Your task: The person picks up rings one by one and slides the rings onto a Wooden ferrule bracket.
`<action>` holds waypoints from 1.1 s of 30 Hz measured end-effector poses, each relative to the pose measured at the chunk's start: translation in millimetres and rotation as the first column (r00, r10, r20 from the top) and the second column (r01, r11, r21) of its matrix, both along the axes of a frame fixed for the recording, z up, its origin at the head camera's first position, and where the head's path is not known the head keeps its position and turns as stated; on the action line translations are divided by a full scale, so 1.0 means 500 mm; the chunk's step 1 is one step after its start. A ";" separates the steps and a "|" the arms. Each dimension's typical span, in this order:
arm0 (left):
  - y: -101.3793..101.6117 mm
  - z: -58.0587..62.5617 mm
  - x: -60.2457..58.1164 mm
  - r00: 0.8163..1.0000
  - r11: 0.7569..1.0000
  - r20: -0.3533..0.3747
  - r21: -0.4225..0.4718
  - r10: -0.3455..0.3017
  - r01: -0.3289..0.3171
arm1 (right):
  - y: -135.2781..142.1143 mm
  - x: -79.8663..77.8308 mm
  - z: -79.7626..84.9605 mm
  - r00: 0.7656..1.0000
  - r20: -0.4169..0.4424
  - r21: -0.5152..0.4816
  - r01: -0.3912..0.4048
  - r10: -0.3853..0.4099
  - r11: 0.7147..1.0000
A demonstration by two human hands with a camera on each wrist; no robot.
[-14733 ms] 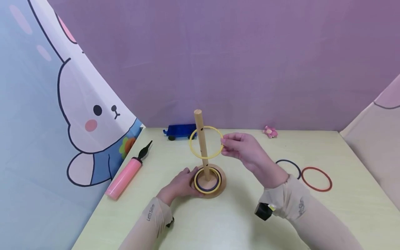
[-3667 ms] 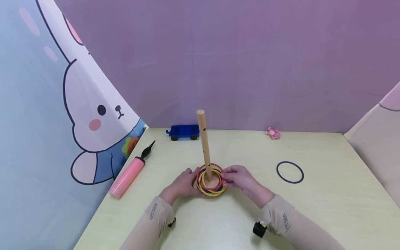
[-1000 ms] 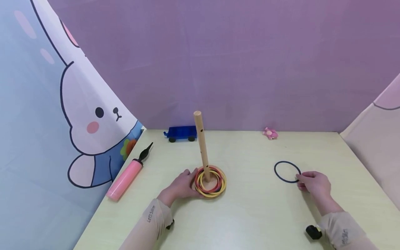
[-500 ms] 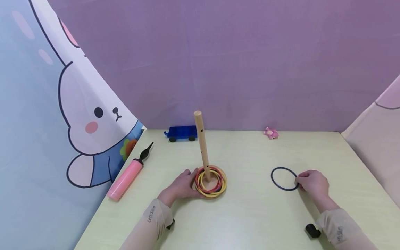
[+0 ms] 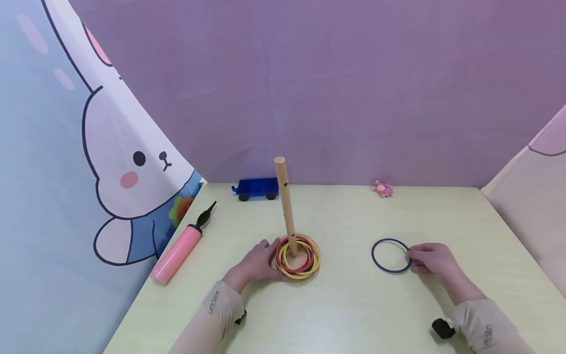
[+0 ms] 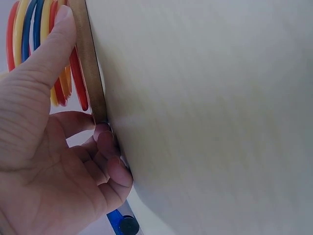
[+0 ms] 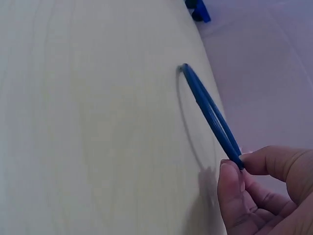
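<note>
A wooden ring-toss stand with an upright post [image 5: 286,201] stands mid-table. Several red, yellow and dark blue rings [image 5: 317,268] lie stacked around the post's foot. My left hand [image 5: 255,265] grips the round base [image 6: 93,73] from the left; in the left wrist view its thumb lies across the edge and the rings, with curled fingers at the base's rim. To the right, my right hand [image 5: 435,259] pinches a dark blue ring [image 7: 210,115] at its right side between thumb and fingers. That ring is tilted, its shadow falling on the tabletop beside it.
A pink hand pump [image 5: 179,253] with a black nozzle lies along the left table edge. At the back stand a blue toy wagon [image 5: 256,188] and a small pink toy [image 5: 382,189]. A purple cloth [image 5: 336,98] hangs behind the table.
Yellow and red rings have gone onto the post since the oldest frames. My right hand has taken hold of the blue ring and moved it left. My left hand stays at the base.
</note>
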State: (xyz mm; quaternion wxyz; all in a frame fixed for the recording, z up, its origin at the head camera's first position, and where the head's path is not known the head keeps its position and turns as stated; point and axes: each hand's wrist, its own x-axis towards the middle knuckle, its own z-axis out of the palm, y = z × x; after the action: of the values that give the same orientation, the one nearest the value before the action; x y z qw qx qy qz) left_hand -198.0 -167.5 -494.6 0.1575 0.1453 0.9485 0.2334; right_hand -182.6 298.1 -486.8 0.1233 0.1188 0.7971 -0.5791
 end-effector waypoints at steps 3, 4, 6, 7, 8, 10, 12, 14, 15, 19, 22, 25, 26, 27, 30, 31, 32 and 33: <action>-0.001 0.000 0.000 1.000 1.000 -0.003 0.002 -0.004 0.004 | -0.018 0.003 0.010 1.000 -0.018 -0.028 -0.019 0.019 0.999; -0.001 0.000 0.000 1.000 1.000 -0.004 0.003 -0.006 0.006 | -0.024 0.003 0.014 0.999 -0.027 -0.037 -0.025 0.024 0.999; -0.001 -0.001 0.000 1.000 1.000 -0.002 0.005 -0.005 0.005 | -0.036 0.005 0.023 0.999 -0.041 -0.051 -0.034 0.031 0.998; -0.001 -0.001 0.000 1.000 1.000 0.000 0.007 -0.004 0.004 | -0.042 0.006 0.028 0.998 -0.050 -0.058 -0.041 0.039 0.997; -0.001 -0.001 0.000 1.000 1.000 0.002 0.007 -0.002 0.002 | -0.047 0.007 0.033 0.997 -0.059 -0.066 -0.053 0.049 0.996; -0.001 -0.001 0.000 1.000 1.000 0.003 0.009 0.000 0.000 | -0.058 0.009 0.042 0.996 -0.065 -0.088 -0.060 0.055 0.994; -0.001 -0.001 0.000 1.000 1.000 0.002 0.008 -0.002 0.002 | -0.068 0.011 0.051 0.995 -0.074 -0.101 -0.072 0.065 0.992; -0.001 -0.001 0.000 1.000 1.000 -0.001 0.007 -0.005 0.005 | -0.076 0.013 0.059 0.994 -0.082 -0.110 -0.081 0.072 0.991; -0.001 -0.001 0.000 1.000 1.000 -0.002 0.006 -0.007 0.007 | -0.081 0.013 0.063 0.994 -0.086 -0.112 -0.084 0.075 0.990; -0.001 0.000 0.000 1.000 1.000 -0.006 0.003 -0.009 0.009 | -0.098 0.019 0.078 0.989 -0.112 -0.114 -0.107 0.094 0.988; -0.001 0.001 0.000 1.000 1.000 -0.009 0.001 -0.009 0.009 | -0.110 0.026 0.090 0.986 -0.128 -0.121 -0.125 0.110 0.985; 0.000 0.000 0.000 1.000 1.000 -0.009 -0.001 -0.010 0.010 | -0.122 0.032 0.101 0.980 -0.149 -0.128 -0.151 0.132 0.980; -0.001 -0.001 0.000 1.000 1.000 -0.009 -0.002 -0.011 0.011 | -0.126 0.034 0.104 0.980 -0.150 -0.133 -0.153 0.133 0.979; -0.001 -0.001 0.000 1.000 1.000 -0.009 -0.002 -0.011 0.011 | -0.129 0.036 0.108 0.979 -0.153 -0.138 -0.155 0.133 0.978; -0.002 -0.002 -0.001 1.000 1.000 -0.006 0.000 -0.011 0.011 | -0.139 0.039 0.116 0.974 -0.172 -0.141 -0.170 0.145 0.975; -0.002 -0.002 -0.001 1.000 1.000 -0.004 0.002 -0.010 0.010 | -0.143 0.040 0.120 0.973 -0.176 -0.143 -0.173 0.147 0.975; -0.002 -0.001 -0.001 1.000 1.000 -0.003 0.002 -0.010 0.010 | -0.147 0.041 0.123 0.972 -0.181 -0.145 -0.175 0.148 0.974; -0.002 -0.001 -0.001 1.000 1.000 -0.001 0.002 -0.009 0.009 | -0.151 0.042 0.127 0.970 -0.189 -0.145 -0.183 0.154 0.972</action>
State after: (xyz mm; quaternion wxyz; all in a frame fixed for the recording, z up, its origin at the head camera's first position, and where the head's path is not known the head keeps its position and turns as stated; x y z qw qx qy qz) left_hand -198.5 -168.8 -495.1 0.1579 0.1500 0.9476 0.2338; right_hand -161.5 222.8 -423.3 0.1102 -0.0117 0.7626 -0.6373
